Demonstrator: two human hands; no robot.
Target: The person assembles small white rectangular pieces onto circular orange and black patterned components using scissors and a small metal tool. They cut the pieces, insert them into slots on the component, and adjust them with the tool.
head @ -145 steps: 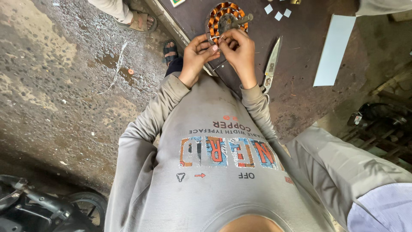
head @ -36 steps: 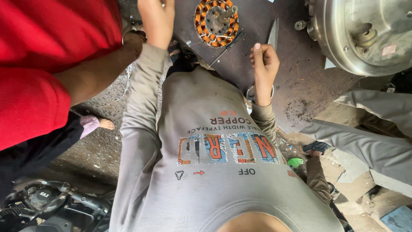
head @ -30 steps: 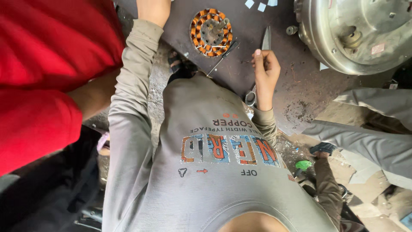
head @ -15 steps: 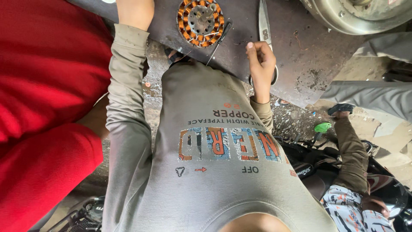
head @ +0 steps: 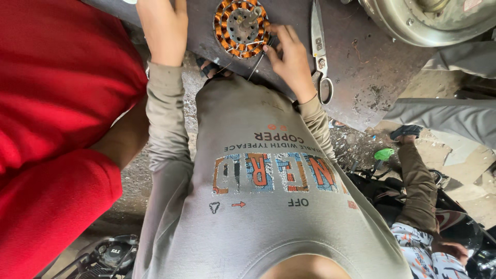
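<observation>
Now the right hand [head: 290,61] has moved back to the copper-wound stator [head: 242,27], its grip pinching a thin wire at the stator's near edge. Left hand [head: 161,28] rests beside the stator, grip unclear. Scissors [head: 319,49] lie right of it on the tabletop [head: 361,72].

One view only, from a camera worn on the head. Looks steeply down along the wearer's own chest, so that the grey printed shirt [head: 268,196] fills the lower middle and its print reads upside down. Faces forward and down onto the dark table [head: 351,67] at the top edge, near enough that the left hand [head: 163,31] is cut off by the frame, while the right hand [head: 289,57] sits whole just below the copper-wound stator [head: 242,27]. Takes in a red sleeve [head: 57,129] close on the left, and a metal drum [head: 429,18] clipped at the top right. Ground and a motorcycle [head: 111,253] far below, at the bottom edge.
</observation>
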